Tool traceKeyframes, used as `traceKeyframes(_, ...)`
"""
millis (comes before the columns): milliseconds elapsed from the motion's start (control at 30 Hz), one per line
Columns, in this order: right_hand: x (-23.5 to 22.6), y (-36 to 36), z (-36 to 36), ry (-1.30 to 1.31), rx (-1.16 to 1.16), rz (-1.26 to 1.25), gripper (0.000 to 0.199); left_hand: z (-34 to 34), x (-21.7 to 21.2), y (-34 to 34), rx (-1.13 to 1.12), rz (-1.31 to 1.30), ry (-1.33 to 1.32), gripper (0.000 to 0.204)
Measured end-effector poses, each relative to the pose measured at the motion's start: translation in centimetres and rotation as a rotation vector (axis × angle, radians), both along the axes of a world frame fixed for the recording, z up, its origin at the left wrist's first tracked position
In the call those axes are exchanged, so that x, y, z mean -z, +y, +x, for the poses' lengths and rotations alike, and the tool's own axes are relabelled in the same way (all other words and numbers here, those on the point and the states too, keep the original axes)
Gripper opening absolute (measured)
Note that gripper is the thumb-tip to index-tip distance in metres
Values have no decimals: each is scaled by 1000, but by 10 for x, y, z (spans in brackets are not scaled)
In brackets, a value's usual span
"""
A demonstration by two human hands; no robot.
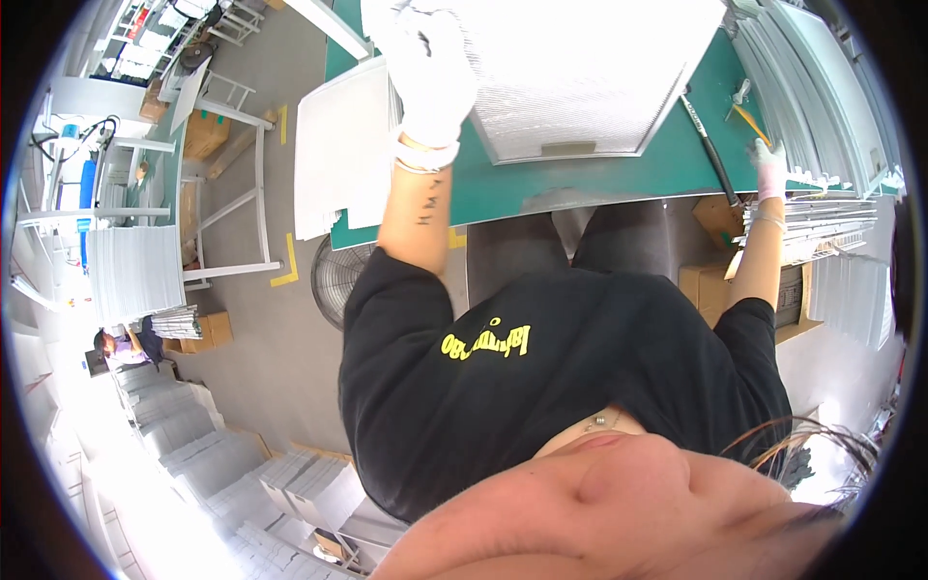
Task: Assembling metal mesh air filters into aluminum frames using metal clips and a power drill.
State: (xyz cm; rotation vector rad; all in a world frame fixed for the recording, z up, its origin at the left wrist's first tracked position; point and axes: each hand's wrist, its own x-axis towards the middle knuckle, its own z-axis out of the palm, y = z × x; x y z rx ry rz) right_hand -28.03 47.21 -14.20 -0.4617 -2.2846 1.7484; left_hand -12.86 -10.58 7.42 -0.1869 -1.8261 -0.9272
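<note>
My left hand (430,82), in a white glove, lies over the left part of a ribbed white panel (580,87) with a thin metal frame, flat on the green bench. Glare washes out its fingers, so their grip cannot be made out. At the bench's right side my right hand (769,169), also gloved, has its fingers closed at the near end of a thin yellow stick-like tool (749,124). Between the panel and that hand lies a long tool with a black handle (713,150).
White sheets (338,145) are stacked at the bench's left. Many pale panels (802,87) stand at the right, with thin metal strips (812,227) below. A floor fan (343,280) and a white metal frame stand left of me. A person (126,346) is far left.
</note>
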Motion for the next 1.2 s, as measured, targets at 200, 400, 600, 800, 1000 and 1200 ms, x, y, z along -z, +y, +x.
traceKeyframes(200, -63, -144, 74, 370, -411, 1073, 52, 11, -73, 17, 282, 72, -19, 46)
traceKeyframes(400, -31, -143, 77, 211, -462, 1034, 34, -20, -82, 85, 768, -892, -142, 44)
traceKeyframes(600, -90, -174, 122, -10, -480, -293, 49, -52, -39, 110, 399, -1326, -313, 39)
traceKeyframes(800, -123, -215, 158, 327, -311, -1058, 42, -62, -32, 102, 524, -975, -122, 15)
traceKeyframes(1000, -107, -276, 193, 174, -707, -743, 42, -64, -24, 101, 354, -1100, -110, 12)
traceKeyframes(1200, -110, -285, 191, 355, -211, -827, 43, -58, -27, 106, 297, -1122, -130, 14)
